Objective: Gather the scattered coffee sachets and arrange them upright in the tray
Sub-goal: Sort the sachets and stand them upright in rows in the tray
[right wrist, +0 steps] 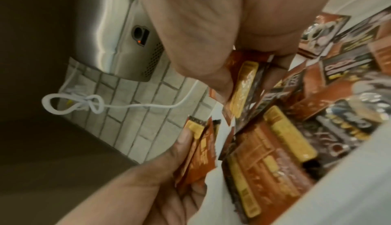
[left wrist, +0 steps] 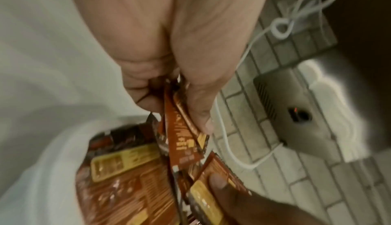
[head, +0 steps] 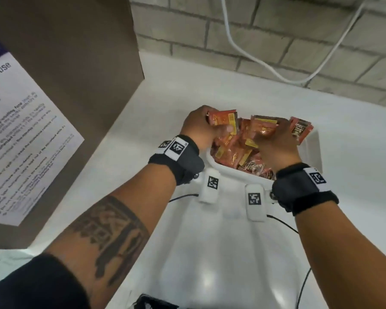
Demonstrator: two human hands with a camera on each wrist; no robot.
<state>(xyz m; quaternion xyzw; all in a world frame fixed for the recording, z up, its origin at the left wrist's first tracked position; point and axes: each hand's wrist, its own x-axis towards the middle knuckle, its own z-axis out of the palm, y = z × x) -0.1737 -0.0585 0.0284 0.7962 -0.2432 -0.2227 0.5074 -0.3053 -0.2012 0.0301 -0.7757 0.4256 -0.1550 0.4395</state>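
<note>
Orange and brown coffee sachets (head: pixel 234 152) fill a white tray (head: pixel 313 152) on the white counter, most of them lying jumbled. Over the tray's left end, my left hand (head: pixel 211 127) pinches a small bunch of sachets (head: pixel 223 119) between thumb and fingers; the left wrist view shows that bunch (left wrist: pixel 182 138) edge-on under the hand (left wrist: pixel 173 108). My right hand (head: pixel 271 136) grips another bunch (head: pixel 263 126) over the tray's middle, which shows in the right wrist view (right wrist: pixel 245 85) too. One sachet (head: pixel 300 128) leans against the tray's right wall.
A brown panel with a printed notice (head: pixel 20 134) stands close on the left. A brick wall (head: pixel 276 30) with a hanging white cable (head: pixel 254 59) runs behind the tray. A steel appliance (right wrist: pixel 118 44) sits by the wall. The white counter (head: pixel 210 253) stretches toward me.
</note>
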